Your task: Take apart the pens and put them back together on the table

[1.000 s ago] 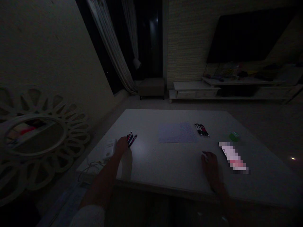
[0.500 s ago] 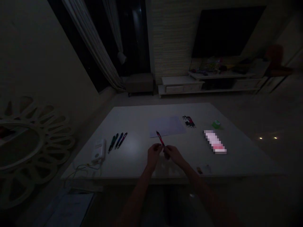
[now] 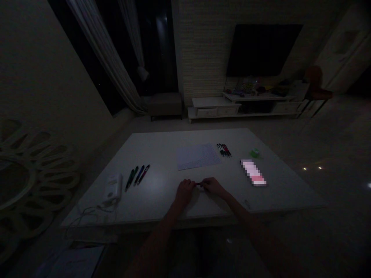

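My left hand and my right hand sit close together near the front of a white table. Between them is a dark red pen, lying almost level, with only a short stretch of it showing. Both hands close on it and hide most of its length. Behind them lies a sheet of paper. To the left lie a few pens side by side, and a tight group of pens lies further back.
A white plastic device with a thin cable sits at the left table edge. A pixelated pink-and-white item and a green roll lie to the right. A sunburst mirror leans at the left.
The red pen has tipped from steeply angled to nearly level between my hands, which have moved closer together. My left hand earlier rested beside the pens at the left. The view has shifted.
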The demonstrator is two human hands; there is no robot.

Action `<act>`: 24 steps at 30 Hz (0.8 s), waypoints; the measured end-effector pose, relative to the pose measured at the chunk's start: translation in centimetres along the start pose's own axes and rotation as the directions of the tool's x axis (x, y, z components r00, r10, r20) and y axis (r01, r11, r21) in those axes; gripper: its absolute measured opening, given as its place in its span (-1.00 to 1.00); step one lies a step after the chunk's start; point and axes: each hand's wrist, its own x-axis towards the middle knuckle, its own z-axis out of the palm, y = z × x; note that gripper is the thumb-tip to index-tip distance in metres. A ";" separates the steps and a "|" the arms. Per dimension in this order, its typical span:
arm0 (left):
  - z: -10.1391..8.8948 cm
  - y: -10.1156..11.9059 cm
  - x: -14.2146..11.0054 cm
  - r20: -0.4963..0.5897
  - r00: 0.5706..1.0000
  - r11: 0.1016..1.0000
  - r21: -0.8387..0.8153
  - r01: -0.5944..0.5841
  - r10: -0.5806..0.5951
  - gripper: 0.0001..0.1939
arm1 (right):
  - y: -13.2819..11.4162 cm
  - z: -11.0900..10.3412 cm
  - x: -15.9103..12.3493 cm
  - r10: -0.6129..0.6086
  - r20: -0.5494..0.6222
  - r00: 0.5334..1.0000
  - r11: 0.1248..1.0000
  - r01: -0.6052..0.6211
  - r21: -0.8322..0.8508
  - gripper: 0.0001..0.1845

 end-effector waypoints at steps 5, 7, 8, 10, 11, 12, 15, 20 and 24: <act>0.0 0.0 0.2 0.040 0.999 0.999 -0.016 0.036 -0.035 -0.85 | 0.4 -0.3 0.4 0.059 -0.037 0.998 0.998 -0.057 0.031 -0.54; 0.1 -0.1 0.2 0.023 0.999 1.000 -0.020 0.024 -0.024 -0.86 | 0.6 -0.4 0.5 0.110 -0.019 0.994 0.992 -0.108 0.065 -0.45; 0.2 -0.1 0.2 0.015 1.000 1.000 -0.019 0.019 -0.018 -0.87 | 0.7 -0.4 0.6 0.089 -0.027 0.996 0.994 -0.087 0.070 -0.47; 0.4 -0.2 0.2 0.008 1.000 1.000 -0.009 0.019 -0.019 -0.87 | 1.0 -0.3 0.7 0.026 -0.069 0.997 0.997 -0.021 0.073 -0.57; 0.4 -0.3 0.2 0.005 1.000 1.000 -0.003 0.021 -0.021 -0.87 | 1.1 -0.2 0.7 0.026 -0.079 0.996 0.996 -0.019 0.088 -0.58; 0.5 -0.3 0.2 0.001 1.000 1.000 0.001 0.024 -0.024 -0.86 | 1.2 -0.1 0.7 0.052 -0.073 0.996 0.993 -0.044 0.111 -0.57; 0.5 -0.3 0.1 -0.006 1.000 1.000 0.006 0.025 -0.025 -0.87 | 1.4 0.0 0.6 0.138 -0.038 0.990 0.981 -0.131 0.141 -0.48; 0.5 -0.2 0.0 -0.003 1.000 1.000 0.012 0.025 -0.025 -0.87 | 1.4 -0.1 0.5 0.077 -0.048 0.996 0.979 -0.066 0.192 -0.56; 0.6 -0.3 -0.1 -0.020 1.000 1.000 0.025 0.018 -0.018 -0.86 | 1.2 -0.2 0.4 0.096 0.000 0.995 0.975 -0.094 0.200 -0.55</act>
